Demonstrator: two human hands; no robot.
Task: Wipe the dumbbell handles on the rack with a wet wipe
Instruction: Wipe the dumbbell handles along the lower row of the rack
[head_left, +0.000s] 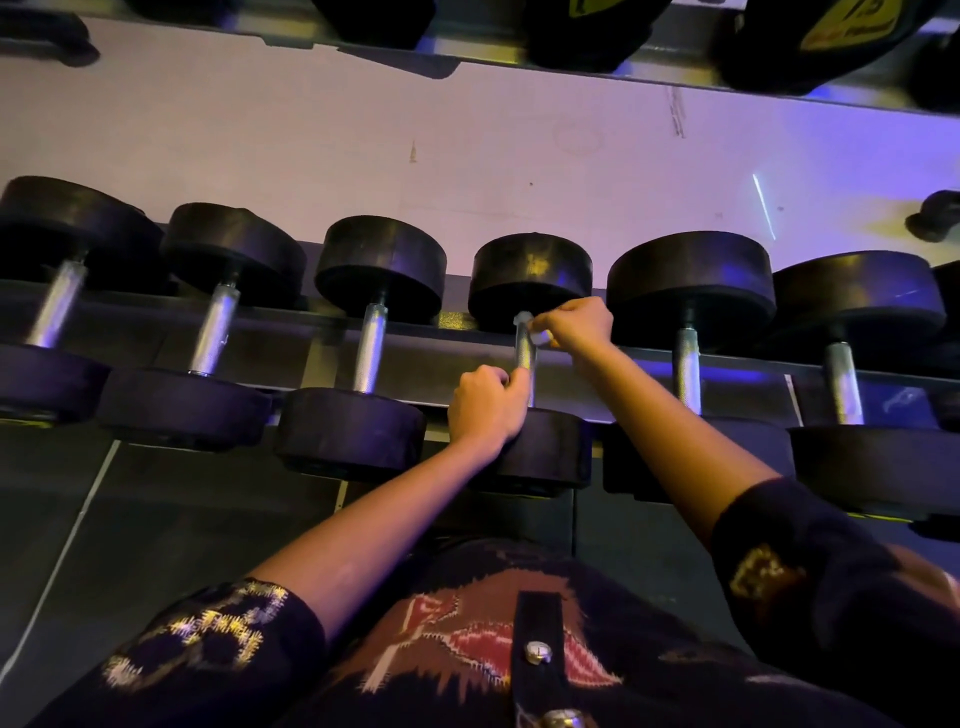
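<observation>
Several black dumbbells with silver handles lie side by side on the rack (291, 317). My right hand (574, 325) pinches a small white wet wipe (525, 323) against the far end of the middle dumbbell's handle (524, 356). My left hand (485, 405) grips the near end of the same handle, its wrist over the near black head (550, 447). The stretch of handle between my hands shows bare metal.
Neighbouring dumbbell handles stand to the left (370, 348) and to the right (688, 369). An upper shelf (483, 52) with bigger dumbbells, one with a yellow label (847, 23), hangs overhead. A pale wall lies behind and dark floor mats (156, 519) below.
</observation>
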